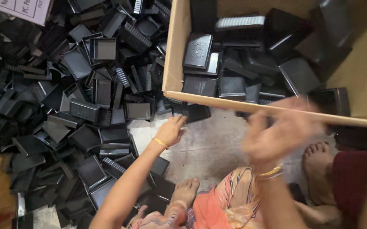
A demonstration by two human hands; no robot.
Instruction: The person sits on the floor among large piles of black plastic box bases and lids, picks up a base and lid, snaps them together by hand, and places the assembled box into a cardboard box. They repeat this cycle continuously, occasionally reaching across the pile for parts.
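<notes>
My left hand (170,130), with a gold bangle at the wrist, stretches out over the floor. Its fingers are extended and reach the edge of a black plastic tray piece (197,113) lying by the near corner of a cardboard box (176,51). Nothing is clasped in it. My right hand (282,132), also with gold bangles, hovers in front of the box's near wall. It is heavily blurred by motion, so I cannot make out whether anything is in it. The box holds several black plastic lids and trays (234,68).
A big heap of black plastic box parts (77,97) covers the floor at the left and far side. A bare patch of grey floor (211,148) lies between heap and box. My foot (185,191) rests below it. Another person's foot (319,167) and maroon garment (353,178) are at the right.
</notes>
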